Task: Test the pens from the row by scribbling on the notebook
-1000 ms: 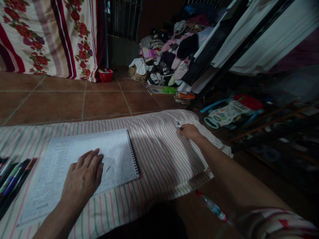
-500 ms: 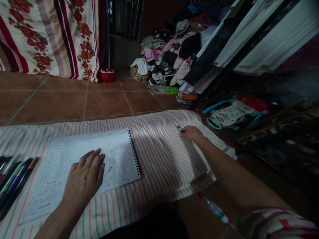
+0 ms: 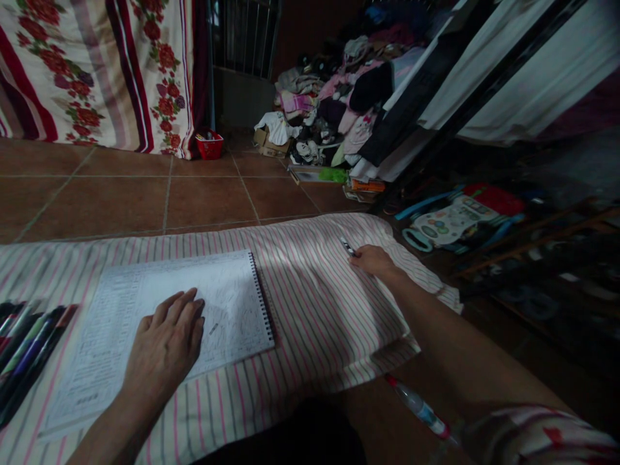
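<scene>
My left hand (image 3: pixel 165 339) lies flat with its fingers out on an open spiral-bound notebook (image 3: pixel 227 278), whose pages carry print and fine line drawing. Off to the right, over the striped cloth (image 3: pixel 310 297), the closed fingers of my right hand (image 3: pixel 375 260) pinch a slim black-and-white pen (image 3: pixel 347 247). Its far end points up and left; the rest is hidden in the fingers. A small dark mark or sliver (image 3: pixel 213 328) shows on the page beside my left hand; I cannot tell which. Several markers (image 3: pixel 29 352) lie side by side at the left edge.
A plastic bottle (image 3: pixel 419 405) is on the floor by the cloth's near right edge. Beyond the cloth stand a red basket (image 3: pixel 210 146) and a heap of clothes (image 3: pixel 334 103). A toy panel (image 3: pixel 458 216) and a dark slanted frame (image 3: pixel 460 110) are at right.
Almost nothing differs. The view has shifted very slightly; both hands, the pen and the notebook stay in the same places.
</scene>
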Demonstrator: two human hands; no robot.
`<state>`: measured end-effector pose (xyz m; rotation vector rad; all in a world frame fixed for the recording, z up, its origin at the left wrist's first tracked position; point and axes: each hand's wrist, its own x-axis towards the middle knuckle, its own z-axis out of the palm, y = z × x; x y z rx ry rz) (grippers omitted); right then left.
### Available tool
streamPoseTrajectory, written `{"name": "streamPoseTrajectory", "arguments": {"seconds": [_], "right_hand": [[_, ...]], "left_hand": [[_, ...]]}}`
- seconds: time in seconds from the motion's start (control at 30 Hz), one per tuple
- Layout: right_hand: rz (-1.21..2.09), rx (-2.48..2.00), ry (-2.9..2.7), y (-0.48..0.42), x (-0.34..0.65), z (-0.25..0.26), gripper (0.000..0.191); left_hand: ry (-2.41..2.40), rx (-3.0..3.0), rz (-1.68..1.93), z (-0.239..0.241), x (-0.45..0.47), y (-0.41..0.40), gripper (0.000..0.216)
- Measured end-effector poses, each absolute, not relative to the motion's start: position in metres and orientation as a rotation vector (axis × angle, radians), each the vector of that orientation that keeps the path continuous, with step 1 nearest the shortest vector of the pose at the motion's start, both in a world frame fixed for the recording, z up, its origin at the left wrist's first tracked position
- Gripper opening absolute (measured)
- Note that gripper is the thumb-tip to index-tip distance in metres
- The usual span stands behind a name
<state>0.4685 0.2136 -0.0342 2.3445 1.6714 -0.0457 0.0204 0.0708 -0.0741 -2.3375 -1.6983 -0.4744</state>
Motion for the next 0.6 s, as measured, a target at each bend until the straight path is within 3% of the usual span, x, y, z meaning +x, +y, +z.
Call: {"name": "streamPoseTrajectory", "arguments": {"seconds": [0.6], "right_hand": [[-0.011,2.391,1.7,0.2163,0.4587,-0.0302,0.032]], "left_hand": [[-1.711,-2.336,-0.483,-0.0744,0.0202,0.0703,0.03]]}}
